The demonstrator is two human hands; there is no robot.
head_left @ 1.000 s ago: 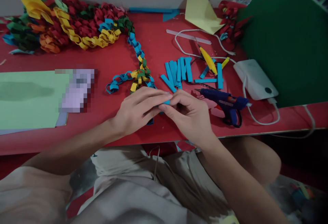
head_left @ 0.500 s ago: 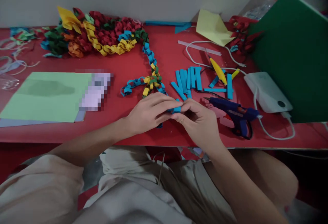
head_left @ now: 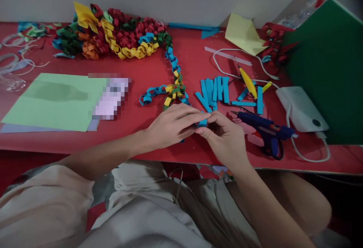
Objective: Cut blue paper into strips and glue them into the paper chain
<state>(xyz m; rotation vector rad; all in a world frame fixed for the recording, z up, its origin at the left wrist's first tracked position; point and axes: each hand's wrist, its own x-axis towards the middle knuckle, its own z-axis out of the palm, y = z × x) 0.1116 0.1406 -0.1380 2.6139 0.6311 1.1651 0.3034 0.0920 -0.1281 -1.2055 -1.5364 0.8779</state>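
Observation:
Both of my hands meet at the end of a multicoloured paper chain (head_left: 175, 66) near the table's front edge. Between their fingertips is a small blue paper link (head_left: 202, 120). My left hand (head_left: 177, 125) is closed on it from the left, its fingers reaching across. From the right, my right hand (head_left: 225, 132) pinches the same link between thumb and fingers. Part of the chain is hidden under my left hand. Several loose blue paper strips (head_left: 215, 89) lie just beyond my right hand, and a blue glue gun (head_left: 262, 127) rests to its right.
Green paper (head_left: 56, 100) and a blurred pale object (head_left: 113, 98) lie left. Behind is a heap of paper chains (head_left: 121, 32). A yellow tool (head_left: 247, 82), white power box (head_left: 302, 108), cable and upright green board (head_left: 326, 74) stand or lie right. Yellow paper (head_left: 244, 34) is at the back.
The view has shifted and tilted slightly, so the table things appear further right. My hands keep their hold on the blue link, with hardly any change in their grip.

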